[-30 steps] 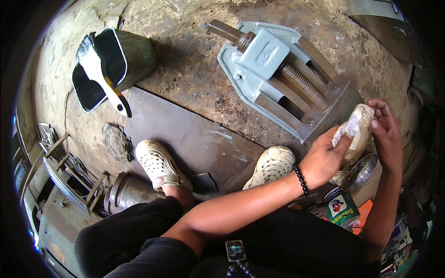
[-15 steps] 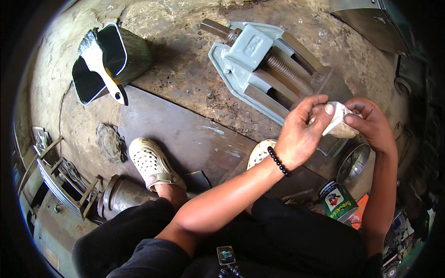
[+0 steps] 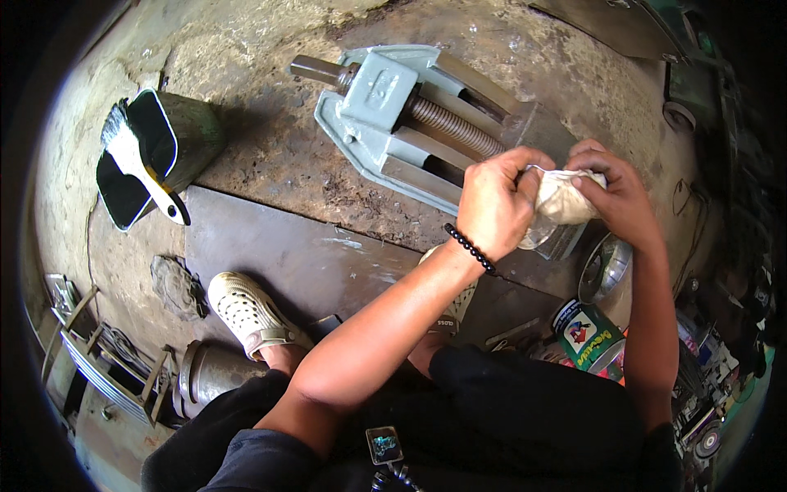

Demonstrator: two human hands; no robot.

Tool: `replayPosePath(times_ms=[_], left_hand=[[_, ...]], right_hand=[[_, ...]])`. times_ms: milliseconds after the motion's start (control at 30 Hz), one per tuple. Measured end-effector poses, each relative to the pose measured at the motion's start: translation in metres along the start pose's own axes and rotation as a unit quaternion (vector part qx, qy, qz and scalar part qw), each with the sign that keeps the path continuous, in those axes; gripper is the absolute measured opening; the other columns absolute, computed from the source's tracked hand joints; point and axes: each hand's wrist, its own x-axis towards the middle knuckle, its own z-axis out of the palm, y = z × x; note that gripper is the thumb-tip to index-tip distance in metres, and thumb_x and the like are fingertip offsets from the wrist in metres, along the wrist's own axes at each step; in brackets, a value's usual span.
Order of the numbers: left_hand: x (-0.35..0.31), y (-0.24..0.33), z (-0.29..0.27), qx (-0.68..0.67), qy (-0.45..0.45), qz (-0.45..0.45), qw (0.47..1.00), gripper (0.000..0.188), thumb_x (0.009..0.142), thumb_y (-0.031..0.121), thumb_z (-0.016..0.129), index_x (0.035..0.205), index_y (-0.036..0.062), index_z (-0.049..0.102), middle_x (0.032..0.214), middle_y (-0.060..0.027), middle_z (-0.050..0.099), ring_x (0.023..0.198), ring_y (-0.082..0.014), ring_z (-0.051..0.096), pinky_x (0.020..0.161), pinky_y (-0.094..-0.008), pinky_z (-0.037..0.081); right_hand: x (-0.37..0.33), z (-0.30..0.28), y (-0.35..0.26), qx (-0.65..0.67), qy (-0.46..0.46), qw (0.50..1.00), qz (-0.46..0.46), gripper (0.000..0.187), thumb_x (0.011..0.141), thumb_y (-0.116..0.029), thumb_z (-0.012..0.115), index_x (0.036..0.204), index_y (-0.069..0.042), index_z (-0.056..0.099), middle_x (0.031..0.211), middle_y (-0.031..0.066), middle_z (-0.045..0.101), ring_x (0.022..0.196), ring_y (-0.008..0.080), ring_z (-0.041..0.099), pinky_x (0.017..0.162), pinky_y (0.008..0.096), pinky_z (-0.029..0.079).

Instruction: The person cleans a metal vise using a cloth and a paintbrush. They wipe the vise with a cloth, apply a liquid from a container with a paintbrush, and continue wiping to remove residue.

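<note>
A whitish cloth rag (image 3: 566,201) is bunched between my two hands. My left hand (image 3: 496,197), with a black bead bracelet at the wrist, pinches its left edge. On the other side my right hand (image 3: 616,190) grips it with thumb and fingers. Just beyond and left of them lies a machine vise (image 3: 379,88), painted light grey-blue, with a bare threaded screw (image 3: 455,127) and steel rails. My hands and the rag cover part of its right end.
A paintbrush (image 3: 139,164) rests across a dark open container (image 3: 193,135) at the left. A crumpled grey rag (image 3: 176,287) lies below it. A green can (image 3: 586,334) and a round metal bowl (image 3: 607,269) stand near my right forearm. A metal sheet (image 3: 270,238) covers the floor by my shoes.
The rag looks more gathered, and more of its fabric shows between my hands. The vise and container sit further left in the picture as the view has shifted.
</note>
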Motion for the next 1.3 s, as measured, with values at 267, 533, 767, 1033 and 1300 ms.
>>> replayPosePath(times_ms=[267,533,767,1033,1300], left_hand=[[0.004,-0.011,0.007,0.026,0.038,0.089,0.995,0.014,0.086,0.005,0.061,0.094,-0.0006,0.071,0.091,-0.0161,0.071,0.088,-0.0284,0.069,0.08,-0.0339,0.052],[0.007,-0.006,0.011,-0.011,0.071,0.057,0.996,0.013,0.084,0.008,0.068,0.091,-0.0026,0.072,0.092,-0.0168,0.071,0.087,-0.0278,0.068,0.08,-0.0348,0.052],[0.007,-0.003,0.018,-0.107,0.056,0.005,0.993,0.016,0.088,0.008,0.065,0.096,-0.0052,0.07,0.093,-0.0151,0.071,0.086,-0.0199,0.067,0.077,-0.0312,0.052],[0.0,-0.009,0.043,-0.231,0.085,-0.115,0.962,0.03,0.095,0.013,0.063,0.118,-0.0067,0.058,0.095,-0.0064,0.064,0.088,-0.009,0.06,0.076,-0.0245,0.05],[-0.008,-0.008,0.057,-0.361,0.031,-0.198,0.911,0.03,0.101,0.029,0.054,0.115,0.0029,0.058,0.093,0.0019,0.06,0.085,-0.0052,0.054,0.071,-0.0246,0.047]], right_hand=[[0.006,0.019,0.022,0.054,0.116,0.99,0.055,0.014,0.089,0.001,0.056,0.099,0.001,0.066,0.097,0.0042,0.066,0.092,0.0129,0.061,0.084,0.0278,0.047],[0.0,0.009,0.024,0.402,0.017,0.9,0.167,0.03,0.092,-0.017,0.066,0.116,0.0,0.061,0.104,0.0057,0.066,0.093,0.013,0.064,0.083,0.0266,0.051],[0.014,0.015,0.036,0.221,0.015,0.968,0.118,0.02,0.092,-0.013,0.067,0.109,-0.003,0.061,0.1,0.0008,0.064,0.088,0.0086,0.06,0.079,0.0245,0.048],[0.016,0.03,0.024,0.203,0.121,0.965,0.113,0.01,0.092,-0.006,0.064,0.1,-0.003,0.058,0.091,0.0012,0.063,0.082,0.007,0.058,0.073,0.0222,0.047],[0.064,0.02,-0.007,-0.053,0.075,0.995,0.035,0.011,0.09,-0.006,0.064,0.097,-0.002,0.057,0.086,0.0032,0.062,0.08,0.0091,0.058,0.07,0.0258,0.046]])
